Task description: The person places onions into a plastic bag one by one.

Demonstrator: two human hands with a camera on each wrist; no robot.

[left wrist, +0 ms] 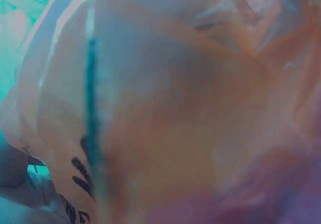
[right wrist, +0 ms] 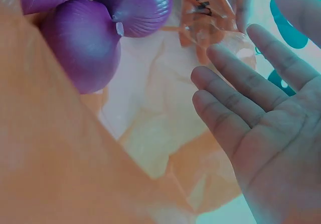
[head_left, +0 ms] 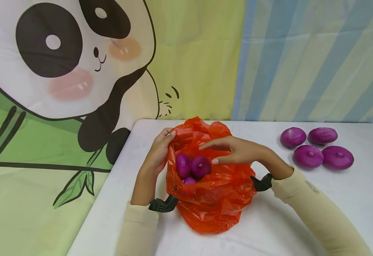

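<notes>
A red plastic bag (head_left: pixel 212 209) stands on the white table with its mouth spread. My left hand (head_left: pixel 155 153) grips the bag's left rim between thumb and fingers. Inside lie several purple onions (head_left: pixel 201 167), also seen in the right wrist view as glossy onions (right wrist: pixel 83 48) bunched together. Over the mouth hovers my right hand (head_left: pixel 237 150), fingers spread and nothing held. In the right wrist view this right hand (right wrist: pixel 273 116) shows its palm and straight fingers, apart from the onions. Blurred bag film (left wrist: pixel 175 108) fills the left wrist view, hiding most of the left hand.
On the right of the white table (head_left: pixel 301 199), a group of loose purple onions (head_left: pixel 308 156) sits close together. Behind the table hangs a cloth backdrop (head_left: pixel 199 57) with a panda drawing and stripes. Both wrists carry a black device (head_left: pixel 164 205).
</notes>
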